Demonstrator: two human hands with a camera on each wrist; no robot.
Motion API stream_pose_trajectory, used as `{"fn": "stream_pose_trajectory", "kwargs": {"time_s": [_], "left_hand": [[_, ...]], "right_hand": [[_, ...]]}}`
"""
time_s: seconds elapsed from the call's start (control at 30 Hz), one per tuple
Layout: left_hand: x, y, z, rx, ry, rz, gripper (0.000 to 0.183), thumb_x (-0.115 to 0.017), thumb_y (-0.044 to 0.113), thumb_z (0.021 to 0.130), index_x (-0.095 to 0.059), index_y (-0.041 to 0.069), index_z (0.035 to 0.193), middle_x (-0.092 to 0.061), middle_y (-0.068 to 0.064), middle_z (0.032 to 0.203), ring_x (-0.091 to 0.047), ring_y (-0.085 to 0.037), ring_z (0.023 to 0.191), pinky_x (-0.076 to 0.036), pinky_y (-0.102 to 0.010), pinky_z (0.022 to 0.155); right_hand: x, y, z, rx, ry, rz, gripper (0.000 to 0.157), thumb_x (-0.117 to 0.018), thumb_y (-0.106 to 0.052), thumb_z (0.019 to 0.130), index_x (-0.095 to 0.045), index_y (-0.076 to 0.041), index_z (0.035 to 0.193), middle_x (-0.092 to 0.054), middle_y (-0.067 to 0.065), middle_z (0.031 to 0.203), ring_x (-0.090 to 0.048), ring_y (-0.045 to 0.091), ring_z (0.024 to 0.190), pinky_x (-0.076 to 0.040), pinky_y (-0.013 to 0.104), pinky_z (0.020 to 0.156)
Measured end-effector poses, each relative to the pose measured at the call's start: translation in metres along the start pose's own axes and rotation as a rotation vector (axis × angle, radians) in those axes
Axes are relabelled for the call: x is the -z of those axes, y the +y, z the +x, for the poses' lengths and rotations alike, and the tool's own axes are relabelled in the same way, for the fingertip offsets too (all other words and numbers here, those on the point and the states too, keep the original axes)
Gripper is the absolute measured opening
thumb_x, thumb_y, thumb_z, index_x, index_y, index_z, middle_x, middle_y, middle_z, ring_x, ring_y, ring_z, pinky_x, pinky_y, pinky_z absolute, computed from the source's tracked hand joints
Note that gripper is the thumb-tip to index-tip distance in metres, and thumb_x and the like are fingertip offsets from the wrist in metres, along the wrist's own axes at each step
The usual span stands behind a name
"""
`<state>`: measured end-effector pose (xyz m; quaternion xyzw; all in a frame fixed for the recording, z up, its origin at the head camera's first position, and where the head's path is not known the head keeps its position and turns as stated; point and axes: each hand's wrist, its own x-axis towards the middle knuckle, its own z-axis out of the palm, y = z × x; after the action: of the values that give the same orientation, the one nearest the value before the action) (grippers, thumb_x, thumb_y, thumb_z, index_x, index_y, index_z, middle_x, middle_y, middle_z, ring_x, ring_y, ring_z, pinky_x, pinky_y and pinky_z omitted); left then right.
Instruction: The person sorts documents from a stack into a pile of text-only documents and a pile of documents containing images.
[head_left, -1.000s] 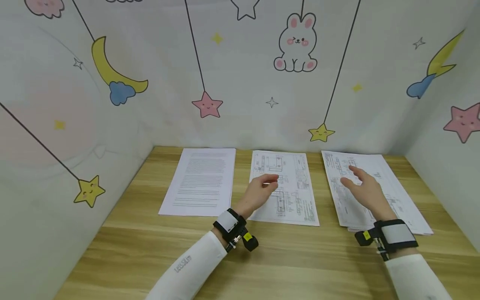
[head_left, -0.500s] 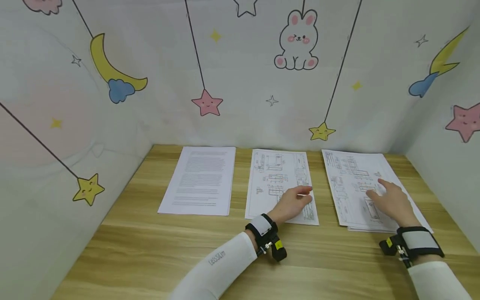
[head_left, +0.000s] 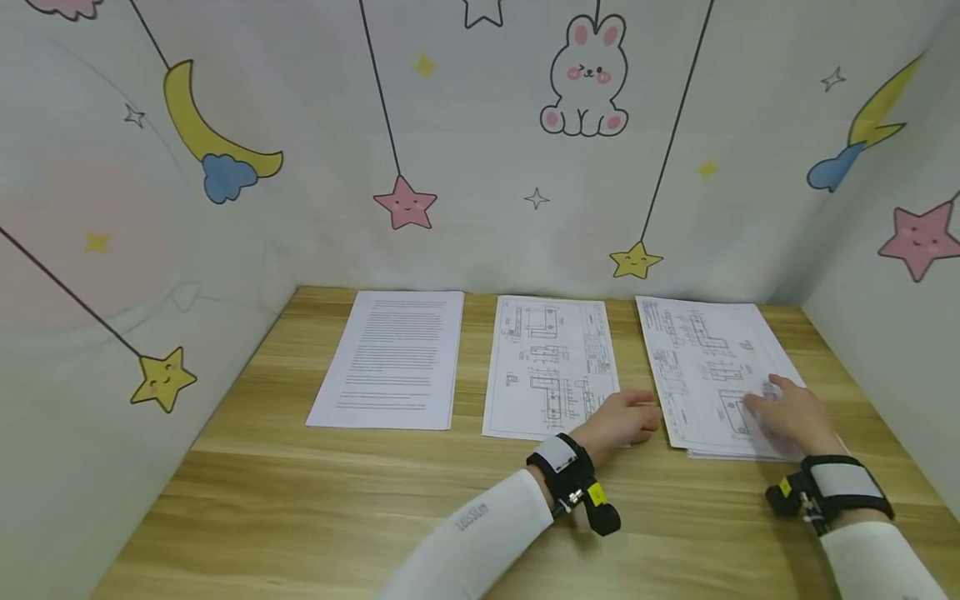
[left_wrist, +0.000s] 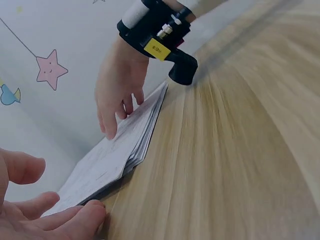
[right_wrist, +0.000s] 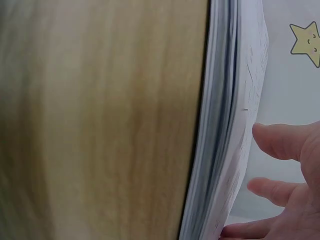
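Stack [head_left: 686,367] of printed paper lies on a wood-grain table [head_left: 300,500], just right of the left fingers and below the right ones. Its top page shows line drawings of parts, some L-shaped; several uneven layers of paper show at the near edge.

The right hand [head_left: 797,417] is over the near right part of the stack, palm down. Its thumb and fingers are spread apart, pointing toward the paper. I cannot tell whether every fingertip presses on it.

The left hand [head_left: 621,419] is low beside the stack's left edge, its thumb well away from its fingers, which lie near one another. The fingertips are at that edge, but I cannot tell whether they touch it.

Left of the left fingers is a single-looking sheet [head_left: 543,367] with more line drawings; from where I stand, the hand covers its near right corner. Farther left, well apart from the fingers, lie pages [head_left: 386,358] filled with lines of text.

Each wrist wears a strap with a small black camera, above a white sleeve [head_left: 480,533]. Beyond the fingers rises a pale wall [head_left: 480,250] decorated with a winking rabbit [head_left: 590,79], stars and a yellow moon [head_left: 210,125].
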<state>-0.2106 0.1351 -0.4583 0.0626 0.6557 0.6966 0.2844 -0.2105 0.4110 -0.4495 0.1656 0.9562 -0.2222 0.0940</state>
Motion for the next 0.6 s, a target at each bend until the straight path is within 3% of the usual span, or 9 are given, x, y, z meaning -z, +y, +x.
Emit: {"fn": "stream_pose_trajectory", "kwargs": {"time_s": [0.17,0.27,0.43,0.6], "left_hand": [[-0.016,-0.007,0.010,0.053,0.016,-0.169,0.050,-0.061,0.011,0.095,-0.049,0.000,0.142,-0.062,-0.011,0.124,-0.063,-0.021,0.100,-0.053,-0.043,0.101],[-0.022,-0.009,0.014,0.066,0.036,-0.215,0.052,-0.061,0.009,0.094,-0.046,0.000,0.143,-0.063,-0.010,0.118,-0.063,-0.021,0.098,-0.053,-0.044,0.100],[-0.029,-0.004,0.018,0.059,0.083,-0.166,0.045,-0.058,0.006,0.093,-0.053,-0.002,0.137,-0.068,-0.013,0.112,-0.066,-0.025,0.102,-0.055,-0.045,0.096],[-0.032,0.002,0.021,0.050,0.149,-0.024,0.036,-0.057,0.004,0.092,-0.061,0.000,0.128,-0.070,-0.011,0.109,-0.065,-0.019,0.096,-0.055,-0.038,0.088]], "right_hand": [[-0.004,-0.003,-0.002,0.018,0.002,0.030,0.081,-0.049,-0.036,0.098,-0.013,0.016,0.150,-0.020,0.050,0.145,-0.022,0.067,0.133,-0.027,0.074,0.106],[-0.006,-0.003,-0.002,0.005,0.017,0.064,0.084,-0.050,-0.036,0.098,-0.009,0.014,0.151,-0.017,0.049,0.147,-0.020,0.066,0.135,-0.026,0.075,0.107],[-0.007,-0.001,-0.003,-0.005,0.051,0.108,0.082,-0.048,-0.036,0.099,-0.009,0.012,0.152,-0.015,0.047,0.149,-0.017,0.065,0.137,-0.024,0.075,0.108],[-0.006,-0.002,-0.008,0.006,0.075,0.123,0.077,-0.045,-0.036,0.101,-0.013,0.011,0.152,-0.018,0.047,0.149,-0.020,0.065,0.136,-0.026,0.073,0.108]]}}
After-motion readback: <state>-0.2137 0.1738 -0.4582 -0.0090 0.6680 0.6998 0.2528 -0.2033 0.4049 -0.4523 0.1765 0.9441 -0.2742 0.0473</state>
